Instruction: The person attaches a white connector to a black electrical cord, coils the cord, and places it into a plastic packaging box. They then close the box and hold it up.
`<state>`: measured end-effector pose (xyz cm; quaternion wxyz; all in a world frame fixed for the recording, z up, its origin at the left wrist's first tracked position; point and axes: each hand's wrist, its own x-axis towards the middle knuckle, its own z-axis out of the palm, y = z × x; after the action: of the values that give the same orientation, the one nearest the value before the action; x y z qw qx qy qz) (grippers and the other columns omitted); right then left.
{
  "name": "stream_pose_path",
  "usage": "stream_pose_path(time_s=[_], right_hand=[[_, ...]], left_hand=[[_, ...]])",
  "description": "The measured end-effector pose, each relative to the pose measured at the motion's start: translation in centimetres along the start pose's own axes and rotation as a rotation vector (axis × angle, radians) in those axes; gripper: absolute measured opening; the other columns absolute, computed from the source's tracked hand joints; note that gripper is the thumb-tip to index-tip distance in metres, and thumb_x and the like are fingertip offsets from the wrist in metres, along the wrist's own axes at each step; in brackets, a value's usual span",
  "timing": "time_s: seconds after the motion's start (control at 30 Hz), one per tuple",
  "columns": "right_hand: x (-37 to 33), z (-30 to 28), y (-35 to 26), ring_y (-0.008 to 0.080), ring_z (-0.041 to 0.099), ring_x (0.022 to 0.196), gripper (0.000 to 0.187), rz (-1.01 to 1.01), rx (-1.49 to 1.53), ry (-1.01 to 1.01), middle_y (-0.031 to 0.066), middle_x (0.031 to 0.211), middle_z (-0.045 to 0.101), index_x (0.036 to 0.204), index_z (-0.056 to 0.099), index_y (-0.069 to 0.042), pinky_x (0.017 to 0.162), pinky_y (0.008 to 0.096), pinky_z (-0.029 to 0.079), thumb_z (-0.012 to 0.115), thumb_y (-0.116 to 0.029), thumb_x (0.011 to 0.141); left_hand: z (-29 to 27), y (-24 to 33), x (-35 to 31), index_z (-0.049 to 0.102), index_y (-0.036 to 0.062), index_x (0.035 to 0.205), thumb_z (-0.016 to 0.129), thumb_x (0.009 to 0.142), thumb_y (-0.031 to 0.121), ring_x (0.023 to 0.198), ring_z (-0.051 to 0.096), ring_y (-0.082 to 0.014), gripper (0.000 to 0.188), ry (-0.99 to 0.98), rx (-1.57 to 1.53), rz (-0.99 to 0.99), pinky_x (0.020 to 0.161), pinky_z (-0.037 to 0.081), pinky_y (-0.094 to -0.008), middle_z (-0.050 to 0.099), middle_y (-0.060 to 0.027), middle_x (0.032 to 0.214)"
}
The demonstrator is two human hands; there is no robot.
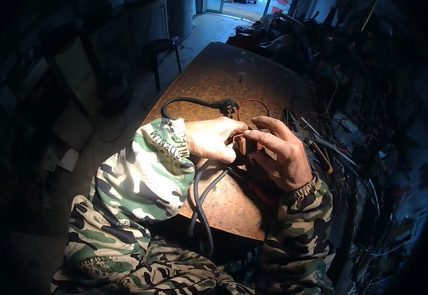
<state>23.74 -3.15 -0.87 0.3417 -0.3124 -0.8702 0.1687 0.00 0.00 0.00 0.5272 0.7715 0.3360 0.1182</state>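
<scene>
Over the wooden table, both hands meet around a small reddish-brown part with slot-like ridges (242, 144); its exact kind cannot be made out. My left hand (213, 139) is closed with thumb and fingers pinching its left side. My right hand (283, 155) has bent fingers against its far and right sides, partly hiding it. Just beyond the hands lies a black power plug (227, 106), its thick black cable (189, 100) curving left behind my left wrist. A thin red wire (254, 101) loops beside the plug. Black cable lengths (200, 201) cross under the hands and hang over the near edge.
The worn brown table (223, 69) stretches away from me. Along its right side lie pliers (300, 133), an orange-handled tool (323, 156) and a dark heap of wires and tools (371, 162). A dark stool (161, 46) stands on the floor beyond its left edge.
</scene>
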Motion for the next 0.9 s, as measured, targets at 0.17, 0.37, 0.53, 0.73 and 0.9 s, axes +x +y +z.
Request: stream_pose_path(time_s=[0.17, 0.37, 0.53, 0.73, 0.9], right_hand=[[0.1, -0.4, 0.4, 0.0345, 0.064, 0.118, 0.053, -0.085, -0.115, -0.013, 0.0179, 0.128, 0.064, 0.124, 0.072, -0.013, 0.095, 0.0412, 0.057, 0.085, -0.003, 0.074], [-0.2, 0.1, 0.5, 0.034, 0.066, 0.113, 0.049, -0.108, -0.164, 0.008, 0.0168, 0.124, 0.066, 0.123, 0.072, -0.012, 0.093, 0.0406, 0.058, 0.084, -0.005, 0.075], [-0.1, -0.2, 0.6, 0.0321, 0.07, 0.108, 0.047, -0.083, -0.043, 0.008, 0.0171, 0.123, 0.066, 0.124, 0.071, -0.01, 0.089, 0.0368, 0.06, 0.084, -0.006, 0.078], [0.0, -0.5, 1.1, 0.0221, 0.072, 0.101, 0.046, 0.216, 0.467, 0.074, 0.0175, 0.108, 0.073, 0.123, 0.066, 0.008, 0.086, 0.0319, 0.059, 0.083, -0.01, 0.085], [-0.6, -0.7, 1.9, 0.02, 0.074, 0.093, 0.036, 0.322, 0.566, 0.028, 0.0159, 0.101, 0.075, 0.117, 0.067, 0.008, 0.083, 0.0308, 0.06, 0.081, -0.009, 0.087]], left_hand=[[0.5, -0.1, 0.8, 0.055, -0.0033, 0.127, 0.07, 0.081, 0.007, 0.094, 0.057, -0.0129, 0.049, 0.016, 0.004, 0.01, 0.083, 0.05, -0.0285, 0.062, -0.007, 0.104], [0.7, 0.1, 0.7, 0.055, -0.0043, 0.129, 0.072, 0.088, 0.015, 0.098, 0.058, -0.0142, 0.048, -0.032, 0.009, -0.034, 0.086, 0.05, -0.0303, 0.064, -0.0083, 0.104], [0.8, -1.1, 1.0, 0.056, -0.0058, 0.13, 0.072, 0.095, 0.029, 0.103, 0.06, -0.0177, 0.052, 0.046, -0.01, 0.183, 0.091, 0.049, -0.0341, 0.066, -0.0112, 0.111], [0.9, -0.7, 0.0, 0.054, -0.0068, 0.138, 0.07, 0.096, 0.023, 0.117, 0.062, -0.0215, 0.054, 0.104, -0.038, 0.188, 0.101, 0.049, -0.0348, 0.067, -0.017, 0.124], [1.5, -1.0, 1.1, 0.058, -0.0065, 0.136, 0.072, 0.095, 0.027, 0.11, 0.065, -0.0216, 0.054, 0.112, 0.046, 0.143, 0.095, 0.053, -0.0358, 0.069, -0.0173, 0.12]])
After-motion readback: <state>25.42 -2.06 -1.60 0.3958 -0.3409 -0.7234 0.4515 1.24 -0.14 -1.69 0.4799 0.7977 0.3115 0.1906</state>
